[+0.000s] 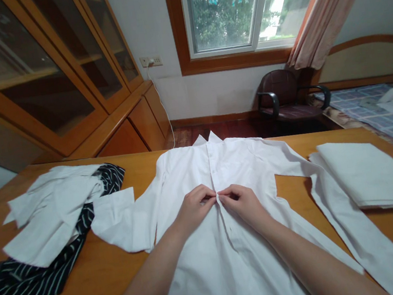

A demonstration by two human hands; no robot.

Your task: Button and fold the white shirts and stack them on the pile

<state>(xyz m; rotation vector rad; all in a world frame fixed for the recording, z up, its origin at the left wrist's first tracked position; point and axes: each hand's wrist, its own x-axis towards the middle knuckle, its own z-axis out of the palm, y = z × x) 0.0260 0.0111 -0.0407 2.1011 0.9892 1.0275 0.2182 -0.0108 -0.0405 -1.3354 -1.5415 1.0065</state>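
A white long-sleeved shirt (228, 241) lies spread front up on the wooden table (101, 280), collar away from me and sleeves out to both sides. My left hand (193, 208) and my right hand (242, 202) meet at the middle of the shirt's button placket. Both hands are closed in a pinch on the placket's edges, fingertips touching one another. Whether a button sits between the fingers is hidden.
A heap of white and black-striped garments (51, 223) lies on the table's left. Folded white cloth (368, 173) is stacked on the right. Beyond the table stand a dark armchair (287, 99), a glass-door wooden cabinet (60, 74), a window and a bed.
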